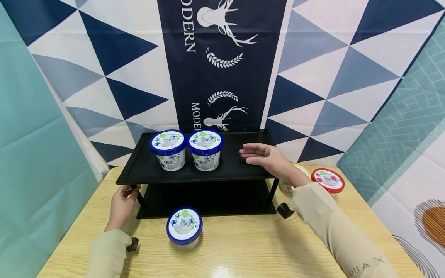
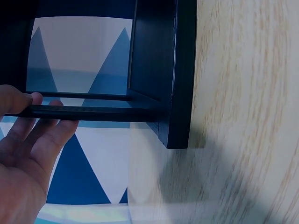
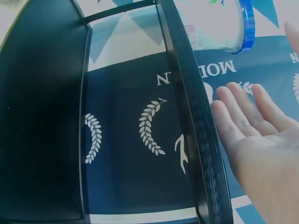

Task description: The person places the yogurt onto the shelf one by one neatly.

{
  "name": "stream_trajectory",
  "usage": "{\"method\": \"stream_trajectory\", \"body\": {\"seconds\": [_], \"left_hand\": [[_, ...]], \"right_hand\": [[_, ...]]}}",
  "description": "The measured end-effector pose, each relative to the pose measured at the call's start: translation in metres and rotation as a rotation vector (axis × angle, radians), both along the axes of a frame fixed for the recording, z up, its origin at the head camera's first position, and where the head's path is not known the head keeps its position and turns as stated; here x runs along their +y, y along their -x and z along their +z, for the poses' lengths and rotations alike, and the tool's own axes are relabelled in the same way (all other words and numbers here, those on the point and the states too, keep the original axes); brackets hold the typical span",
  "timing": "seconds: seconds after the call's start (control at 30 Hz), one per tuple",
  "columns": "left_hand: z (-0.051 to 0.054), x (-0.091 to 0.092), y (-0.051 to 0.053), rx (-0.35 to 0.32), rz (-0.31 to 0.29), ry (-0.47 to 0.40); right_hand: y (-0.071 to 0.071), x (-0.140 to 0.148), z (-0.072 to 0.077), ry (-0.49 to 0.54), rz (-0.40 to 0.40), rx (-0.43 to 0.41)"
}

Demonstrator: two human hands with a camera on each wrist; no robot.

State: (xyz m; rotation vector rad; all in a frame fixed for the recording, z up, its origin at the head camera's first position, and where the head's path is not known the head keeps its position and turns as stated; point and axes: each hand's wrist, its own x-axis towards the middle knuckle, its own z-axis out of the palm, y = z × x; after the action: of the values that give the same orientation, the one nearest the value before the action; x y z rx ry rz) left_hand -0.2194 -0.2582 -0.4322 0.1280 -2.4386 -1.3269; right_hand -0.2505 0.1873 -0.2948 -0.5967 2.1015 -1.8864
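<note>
A black two-tier shelf [image 1: 240, 175] stands on the table. Two blue-lidded tubs, one at the left [image 1: 169, 148] and one beside it [image 1: 206, 150], sit upright on its upper tier. The left hand [image 1: 122, 204] pinches the shelf's front left post [image 2: 93, 113], thumb on one side and fingers on the other in the left wrist view. Above the right part of the upper tier is the right hand [image 1: 265, 158], fingers extended and holding nothing; in the right wrist view this hand [image 3: 261, 135] shows its palm beside the shelf edge.
Another blue-lidded tub [image 1: 184, 227] stands on the wooden table [image 1: 243, 247] in front of the shelf. Right of the shelf are a red-lidded tub [image 1: 328, 180] and a yellow-lidded tub [image 1: 286, 188], partly behind the right arm. Patterned cloth [image 1: 222, 77] hangs behind.
</note>
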Motion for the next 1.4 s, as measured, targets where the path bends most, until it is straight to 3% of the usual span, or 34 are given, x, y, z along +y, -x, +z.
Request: {"method": "stream_trajectory", "body": {"seconds": [0.27,0.47,0.77,0.9,1.07,1.4], "left_hand": [[0.001,0.0,0.0,-0.012,-0.013,-0.019],[0.001,0.0,0.0,-0.006,-0.014,0.003],[0.001,0.001,-0.002,0.004,-0.002,0.02],[0.002,0.002,-0.002,0.01,0.005,0.039],[0.002,0.002,-0.002,0.01,-0.005,0.032],[0.001,0.0,-0.002,-0.001,0.001,0.03]], "right_hand": [[-0.021,0.011,-0.004,0.012,0.06,-0.009],[-0.034,0.017,-0.01,0.083,0.123,-0.005],[-0.047,0.021,-0.021,0.185,0.252,0.078],[-0.052,0.02,-0.023,0.204,0.305,0.084],[-0.058,0.019,-0.028,0.205,0.306,0.066],[-0.063,0.016,-0.047,0.257,0.386,0.023]]}}
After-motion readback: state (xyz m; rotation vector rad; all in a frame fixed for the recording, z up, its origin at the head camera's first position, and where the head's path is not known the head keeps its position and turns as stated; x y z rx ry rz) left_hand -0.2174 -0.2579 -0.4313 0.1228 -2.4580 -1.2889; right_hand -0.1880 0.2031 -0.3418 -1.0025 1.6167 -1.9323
